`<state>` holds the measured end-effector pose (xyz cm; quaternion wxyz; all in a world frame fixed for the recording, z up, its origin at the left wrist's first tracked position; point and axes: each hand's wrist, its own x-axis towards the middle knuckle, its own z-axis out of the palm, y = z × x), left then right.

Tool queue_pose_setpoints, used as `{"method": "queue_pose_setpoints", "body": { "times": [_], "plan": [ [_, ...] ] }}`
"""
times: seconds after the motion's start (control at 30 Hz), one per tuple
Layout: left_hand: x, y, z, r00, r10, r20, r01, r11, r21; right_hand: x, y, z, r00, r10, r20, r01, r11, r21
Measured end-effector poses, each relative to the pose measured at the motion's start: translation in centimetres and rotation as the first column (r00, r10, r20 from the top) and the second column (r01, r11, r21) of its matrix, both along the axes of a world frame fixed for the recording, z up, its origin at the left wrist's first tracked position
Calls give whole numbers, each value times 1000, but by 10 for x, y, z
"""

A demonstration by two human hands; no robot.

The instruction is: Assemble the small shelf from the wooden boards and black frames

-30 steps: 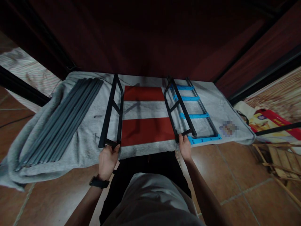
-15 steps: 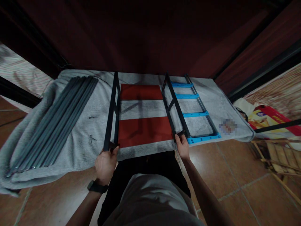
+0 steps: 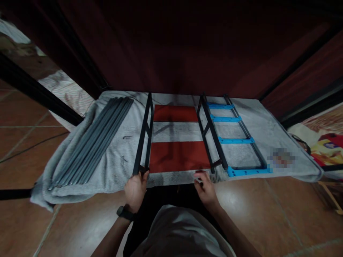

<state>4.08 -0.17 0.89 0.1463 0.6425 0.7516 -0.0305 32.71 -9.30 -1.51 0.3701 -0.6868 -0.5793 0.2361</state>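
Two black metal side frames stand on a grey blanket, with two red panels between them. My left hand is closed round the near end of the left black frame. My right hand is off the metal, at the blanket's front edge just below the lower red panel. Its fingers are bent and apart, with nothing visible in them. Close by on the right is the other black frame. Beside that lies a ladder-like piece with black rails and blue crossbars.
Several grey tubes lie side by side on the left of the blanket. Small screws or pins are near them. A dark red wall rises behind. Black posts flank the blanket, and a colourful package is at the right.
My right hand has let go of the right black frame and moved back and left of its end. My left hand keeps its hold. The view has shifted left.
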Motion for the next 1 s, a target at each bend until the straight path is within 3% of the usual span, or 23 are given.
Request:
{"method": "queue_pose_setpoints", "body": {
  "times": [0.07,0.13,0.2,0.3,0.47,0.7,1.0],
  "plan": [
    [0,0,0,1000,-3,0,3,1000,6,-18,39,11,980,183,84,-184,983,5],
    [0,-1,0,1000,-10,3,10,1000,24,-30,88,16,969,164,187,-170,985,16],
    [0,-3,-1,1000,-25,11,24,999,47,-34,132,16,942,159,297,-148,987,-61],
    [0,-5,-2,999,-45,23,43,996,80,-29,171,11,877,211,432,-120,966,-229],
    [-2,-2,1,996,-10,85,5,998,58,-14,188,11,796,299,526,-106,925,-366],
    [-1,0,6,991,7,135,-14,998,53,-3,211,23,796,427,428,-194,851,-489],
    [-1,-3,-2,979,27,202,-46,995,87,7,234,35,783,528,327,-254,753,-607]
  ]
}}
